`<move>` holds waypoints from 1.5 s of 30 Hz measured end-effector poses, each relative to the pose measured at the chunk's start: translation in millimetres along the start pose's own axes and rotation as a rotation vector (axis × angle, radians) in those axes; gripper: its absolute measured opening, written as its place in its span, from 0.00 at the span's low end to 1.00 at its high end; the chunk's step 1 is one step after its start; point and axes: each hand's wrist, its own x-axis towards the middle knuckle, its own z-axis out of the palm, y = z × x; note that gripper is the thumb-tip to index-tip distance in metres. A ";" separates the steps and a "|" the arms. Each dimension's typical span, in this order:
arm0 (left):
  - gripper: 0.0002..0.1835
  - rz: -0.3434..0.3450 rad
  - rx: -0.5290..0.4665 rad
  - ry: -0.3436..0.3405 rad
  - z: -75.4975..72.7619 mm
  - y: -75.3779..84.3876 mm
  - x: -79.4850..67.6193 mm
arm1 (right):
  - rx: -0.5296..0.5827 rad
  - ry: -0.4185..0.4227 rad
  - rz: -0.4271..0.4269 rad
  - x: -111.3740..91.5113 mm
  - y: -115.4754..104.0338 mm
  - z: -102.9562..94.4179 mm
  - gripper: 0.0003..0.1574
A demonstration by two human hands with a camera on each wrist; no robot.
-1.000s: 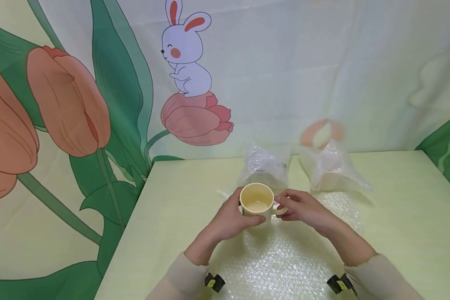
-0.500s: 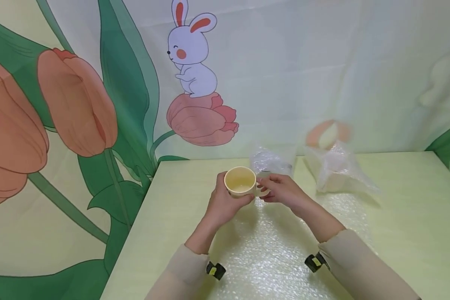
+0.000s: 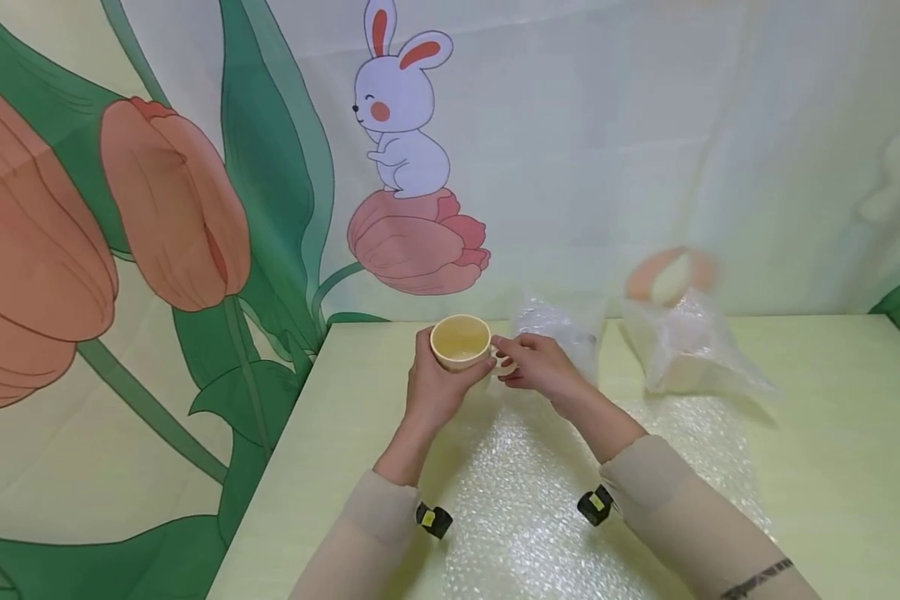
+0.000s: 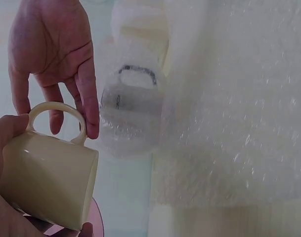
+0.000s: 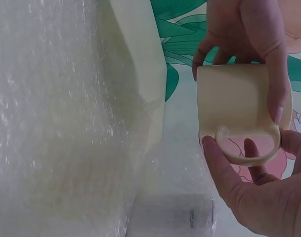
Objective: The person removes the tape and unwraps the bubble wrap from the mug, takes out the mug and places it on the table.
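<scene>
A cream-yellow mug (image 3: 459, 340) is held up over the far part of the table, its mouth facing the head camera. My left hand (image 3: 437, 390) grips its body, thumb on the near side. At the handle (image 5: 249, 160), the fingers of my right hand (image 3: 542, 367) hold both sides of the loop. In the left wrist view the mug (image 4: 46, 180) lies sideways, its handle towards the right hand (image 4: 54, 54). The right wrist view shows the mug's smooth outer wall (image 5: 234, 96) with the left hand (image 5: 246, 29) across it.
Below the forearms a sheet of bubble wrap (image 3: 540, 500) covers the table (image 3: 840, 467). Two bubble-wrapped bundles stand at the back: a left bundle (image 3: 558, 321), showing a mug with a dark-edged handle (image 4: 135, 69), and a right bundle (image 3: 682, 350). Behind hangs a printed curtain (image 3: 570, 167).
Both hands have carried the mug away from the body and to the left, off the bubble wrap's middle. The head view has shifted slightly.
</scene>
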 end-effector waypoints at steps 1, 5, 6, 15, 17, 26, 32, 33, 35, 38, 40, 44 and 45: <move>0.49 0.004 -0.001 0.009 -1.6 -1.0 1.7 | 0.005 0.006 0.007 2.0 -0.2 2.8 0.28; 0.50 0.007 0.012 0.032 -7.3 -3.8 8.1 | 0.030 0.022 0.022 10.0 -0.7 10.4 0.29; 0.50 0.009 0.018 0.036 -8.6 -4.4 9.7 | 0.035 0.024 0.023 12.0 -1.0 12.1 0.30; 0.51 -0.015 0.051 0.062 -19.0 -13.3 23.9 | 0.107 0.039 0.045 23.6 -5.9 27.7 0.26; 0.51 -0.017 0.051 0.056 -21.2 -16.3 27.5 | 0.116 0.055 0.054 25.9 -6.2 31.5 0.25; 0.52 -0.048 0.048 0.048 -32.8 -31.3 40.0 | 0.086 0.072 0.066 37.7 -3.7 51.3 0.27; 0.52 -0.047 0.041 0.048 -36.4 -40.4 49.4 | 0.045 0.074 0.065 41.0 -4.8 57.5 0.30; 0.52 -0.045 0.043 0.051 -36.8 -43.0 51.4 | 0.038 0.072 0.066 41.7 -4.4 58.4 0.32; 0.51 -0.044 0.047 0.054 -37.5 -49.0 55.5 | 0.031 0.064 0.070 43.7 -2.5 60.8 0.35; 0.51 -0.048 0.053 0.051 -38.8 -58.1 61.7 | 0.052 0.053 0.067 47.8 1.8 65.8 0.39; 0.52 -0.058 0.059 0.044 -39.8 -62.9 65.4 | 0.074 0.047 0.068 50.8 4.1 69.6 0.40; 0.52 -0.055 0.056 0.041 -42.0 -70.3 71.8 | 0.095 0.020 0.064 57.2 9.4 76.2 0.44; 0.52 -0.053 0.054 0.041 -42.7 -71.9 72.9 | 0.099 0.010 0.062 58.8 10.9 77.5 0.45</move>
